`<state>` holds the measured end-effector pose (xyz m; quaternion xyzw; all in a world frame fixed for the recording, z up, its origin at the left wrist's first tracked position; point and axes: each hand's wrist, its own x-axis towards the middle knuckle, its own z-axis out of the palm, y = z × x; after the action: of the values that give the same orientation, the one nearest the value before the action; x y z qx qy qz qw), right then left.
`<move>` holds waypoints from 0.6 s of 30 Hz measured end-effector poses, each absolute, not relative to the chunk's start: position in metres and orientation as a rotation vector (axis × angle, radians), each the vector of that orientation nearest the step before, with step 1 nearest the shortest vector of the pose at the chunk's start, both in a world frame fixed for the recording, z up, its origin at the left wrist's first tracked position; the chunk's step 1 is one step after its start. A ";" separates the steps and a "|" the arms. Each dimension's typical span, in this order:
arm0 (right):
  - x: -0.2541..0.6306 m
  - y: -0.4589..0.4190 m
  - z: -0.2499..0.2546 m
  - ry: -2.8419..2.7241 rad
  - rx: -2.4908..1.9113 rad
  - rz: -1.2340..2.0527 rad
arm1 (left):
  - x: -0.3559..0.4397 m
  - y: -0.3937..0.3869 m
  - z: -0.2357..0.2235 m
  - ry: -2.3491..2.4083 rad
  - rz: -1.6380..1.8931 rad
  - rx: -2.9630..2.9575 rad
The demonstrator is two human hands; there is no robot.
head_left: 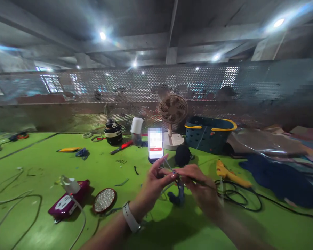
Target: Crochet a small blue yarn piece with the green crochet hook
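My left hand [158, 178] is closed in a pinch, with the forefinger raised and a thin grey-blue strand [168, 164] stretched from it down to the fingertips. Against those fingertips works my right hand [199, 185], also pinched. A slim dark stick-like thing seems to run along its fingers, but its kind is not clear. Below both hands shows a small bunched blue soft piece [177, 195]; whether it hangs or rests on the table I cannot tell. Just beyond the fingers a phone [155, 152] stands upright with a lit screen.
Behind the phone stand a fan [172, 139], a dark basket [205, 139], a black round object [183, 155] and a black jar [113, 133]. At right lies a yellow glue gun [233, 176] with its cord. A purple power strip [67, 201] and round studded disc [104, 200] lie left.
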<state>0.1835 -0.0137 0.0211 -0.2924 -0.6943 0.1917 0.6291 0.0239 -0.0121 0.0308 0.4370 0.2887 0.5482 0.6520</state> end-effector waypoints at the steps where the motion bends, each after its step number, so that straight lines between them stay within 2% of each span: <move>1: 0.184 -0.012 0.019 -1.616 -0.624 0.362 | 0.026 -0.013 0.030 0.633 1.261 0.957; 5: 0.184 -0.008 0.014 -1.633 -0.585 0.264 | 0.032 -0.016 0.017 0.554 1.315 0.835; 10: 0.178 -0.012 0.014 -1.485 -0.653 0.591 | 0.031 -0.015 0.011 0.540 1.314 0.916; 12: 0.177 -0.013 0.013 -1.476 -0.702 0.601 | 0.030 -0.017 0.013 0.563 1.337 0.947; 14: 0.179 -0.012 0.010 -1.569 -0.723 0.414 | 0.032 -0.019 0.014 0.610 1.375 0.940; 18: 0.186 -0.009 0.003 -1.811 -0.637 -0.174 | 0.036 -0.022 0.010 0.613 1.385 0.857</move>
<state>0.1864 -0.0089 0.0030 -0.2716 -0.7716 -0.0740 0.5705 0.0362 -0.0220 0.0095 0.3764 0.2692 0.6084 0.6447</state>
